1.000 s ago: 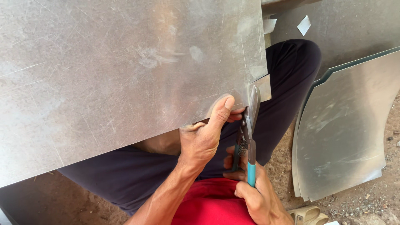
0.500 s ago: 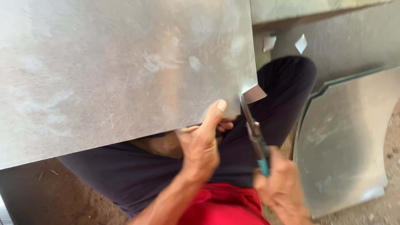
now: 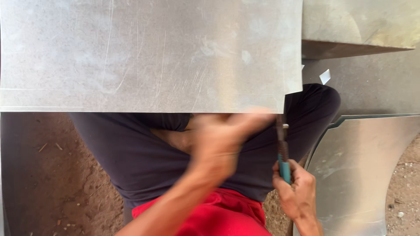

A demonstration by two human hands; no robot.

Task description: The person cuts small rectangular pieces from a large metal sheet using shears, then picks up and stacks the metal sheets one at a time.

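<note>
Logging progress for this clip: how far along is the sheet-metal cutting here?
Done: the metal sheet on the lap has a straight trimmed right edge, and small offcuts lie nearby. In hand: the right hand holds blue-handled snips at the sheet's lower right corner; the blurred left hand is beneath the edge. What is left cannot be told.

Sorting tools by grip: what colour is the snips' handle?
Blue-teal, on the snips in the right hand; the head view shows it.
</note>
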